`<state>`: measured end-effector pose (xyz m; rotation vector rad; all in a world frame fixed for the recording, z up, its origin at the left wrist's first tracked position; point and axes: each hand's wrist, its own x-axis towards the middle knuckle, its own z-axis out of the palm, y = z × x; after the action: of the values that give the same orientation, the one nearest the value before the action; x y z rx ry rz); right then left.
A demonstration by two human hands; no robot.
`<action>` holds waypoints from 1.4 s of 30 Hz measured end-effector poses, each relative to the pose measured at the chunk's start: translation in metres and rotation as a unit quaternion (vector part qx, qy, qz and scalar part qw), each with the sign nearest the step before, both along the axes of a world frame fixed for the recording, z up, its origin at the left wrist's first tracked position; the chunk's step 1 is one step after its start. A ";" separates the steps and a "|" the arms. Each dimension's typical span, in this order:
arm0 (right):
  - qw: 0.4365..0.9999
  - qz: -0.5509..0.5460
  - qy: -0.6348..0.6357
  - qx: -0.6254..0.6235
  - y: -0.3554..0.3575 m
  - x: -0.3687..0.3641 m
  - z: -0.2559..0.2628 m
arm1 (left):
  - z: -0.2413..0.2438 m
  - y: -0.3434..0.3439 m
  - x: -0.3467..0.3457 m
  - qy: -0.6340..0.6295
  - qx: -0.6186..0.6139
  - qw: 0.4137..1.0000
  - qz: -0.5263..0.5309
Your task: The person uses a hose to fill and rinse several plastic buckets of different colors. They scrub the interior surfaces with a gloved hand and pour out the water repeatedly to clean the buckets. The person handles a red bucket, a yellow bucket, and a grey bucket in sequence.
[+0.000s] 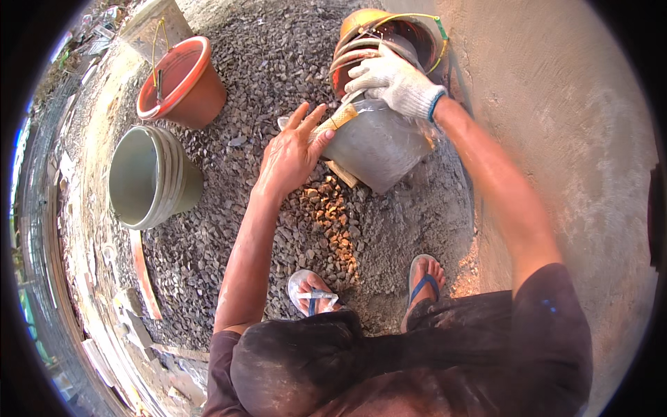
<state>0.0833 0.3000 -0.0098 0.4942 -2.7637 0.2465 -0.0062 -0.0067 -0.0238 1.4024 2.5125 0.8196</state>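
Observation:
My left hand [294, 148] is bare, its fingers spread, touching the left side of a tilted grey bucket-like container [383, 148]. A strip of yellowish woven material [336, 122] lies along that side, by my thumb and fingers. On my right hand [393, 86] is a white knit glove with a blue cuff. It lies over the far end of the grey container, against the rims of several nested buckets [365, 47]; its palm side is hidden. The outermost bucket is orange-yellow with a yellow handle [443, 54]. Clear plastic film [372, 106] clings near the glove.
Gravel [245, 208] covers the ground around my sandalled feet. To the left stand an orange bucket [203, 94], a grey-green bucket [187, 182] and a pale container [156, 28]. A plastered surface [563, 130] runs along the right. A wood piece [342, 174] pokes from below the grey container.

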 end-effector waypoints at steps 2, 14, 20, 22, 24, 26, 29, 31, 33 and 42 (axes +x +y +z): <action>0.990 -0.098 0.073 -0.076 -0.003 -0.006 -0.016 | -0.010 0.008 -0.009 -0.107 -0.049 0.993 -0.007; 0.921 -0.313 -0.019 -0.233 -0.096 0.050 -0.024 | -0.016 -0.003 0.049 -0.022 -0.020 0.997 0.071; 0.864 -0.409 0.090 -0.280 -0.115 0.084 -0.115 | -0.008 0.050 0.051 -0.008 -0.044 0.994 0.105; 0.901 -0.387 0.135 -0.142 -0.155 0.063 -0.085 | -0.011 0.039 0.037 -0.017 -0.036 0.994 0.107; 0.928 -0.306 0.133 -0.168 -0.145 0.058 -0.075 | -0.008 0.036 0.038 -0.004 -0.054 0.992 0.112; 0.882 -0.354 0.012 -0.312 -0.096 0.061 -0.094 | -0.006 0.048 0.048 -0.003 -0.054 0.993 0.105; 0.808 -0.447 -0.108 -0.369 -0.066 0.046 -0.105 | -0.009 0.064 0.048 -0.016 -0.032 0.992 0.124; 0.922 -0.379 0.072 0.027 -0.142 0.043 -0.071 | -0.012 0.052 0.033 -0.008 -0.035 0.992 0.122; 0.907 -0.306 0.248 -0.146 -0.154 0.044 -0.070 | -0.009 0.044 0.030 -0.019 -0.039 0.994 0.103; 0.871 -0.401 0.168 -0.229 -0.104 0.064 -0.094 | -0.015 0.063 0.016 -0.130 0.014 0.984 0.118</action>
<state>0.1476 0.1958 -0.1042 -0.6650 -2.2129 0.5202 0.0094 0.0559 -0.0385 0.9415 2.4965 1.0092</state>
